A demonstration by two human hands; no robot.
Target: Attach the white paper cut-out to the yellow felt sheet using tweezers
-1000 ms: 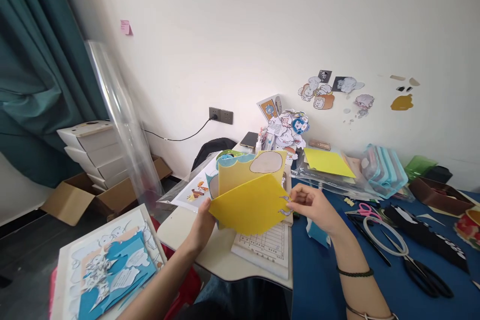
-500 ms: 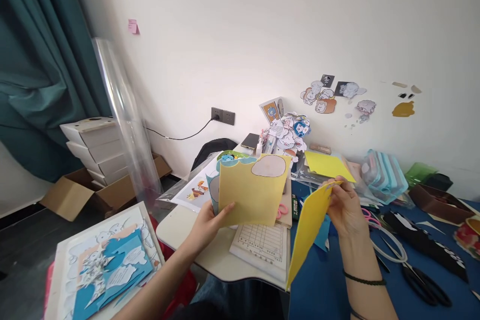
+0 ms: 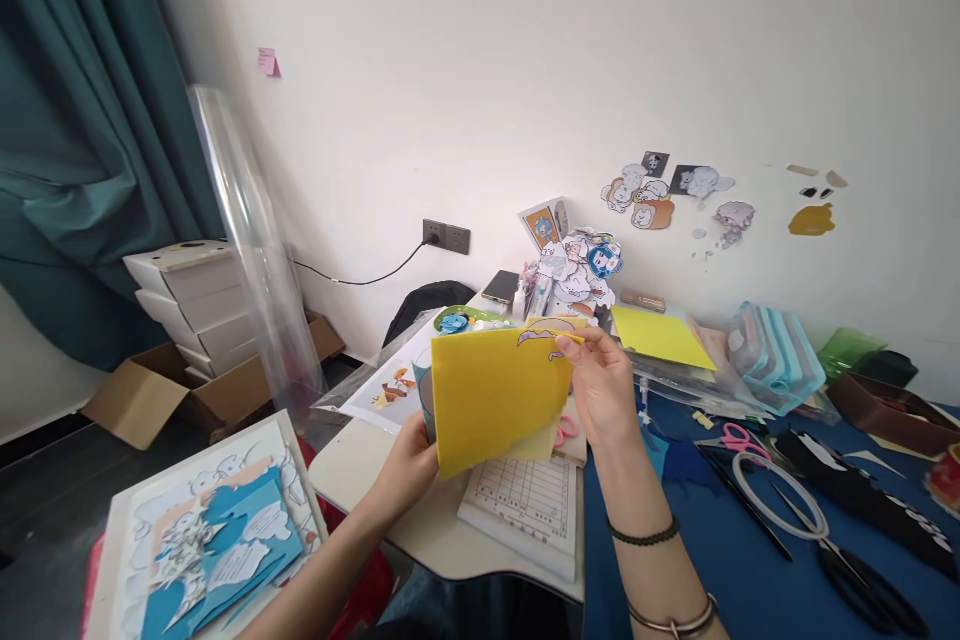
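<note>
My right hand (image 3: 606,385) pinches the top right corner of a bright yellow sheet (image 3: 491,405), which has an outlined shape cut or drawn along its top edge. That sheet now lies in front of a pale yellow sheet (image 3: 538,444), whose lower part shows beneath it. My left hand (image 3: 409,470) grips the stack by its left side, its fingertips hidden behind the yellow sheet. A grey-blue piece (image 3: 424,385) peeks out at the stack's left edge. Under the sheets, a printed form pad (image 3: 525,510) rests on the cream table (image 3: 360,465).
Pink-handled scissors (image 3: 742,440), black-handled scissors (image 3: 862,580) and a white ring (image 3: 780,495) lie on the blue surface (image 3: 705,570) at right. Behind are another yellow sheet (image 3: 664,335) and a light-blue case (image 3: 776,355). Blue cut sheets (image 3: 240,540) sit on a board at left.
My right hand has moved left, bringing the bright yellow sheet over the front of the pale yellow sheet in my left hand. Pink scissors at right are now less covered.
</note>
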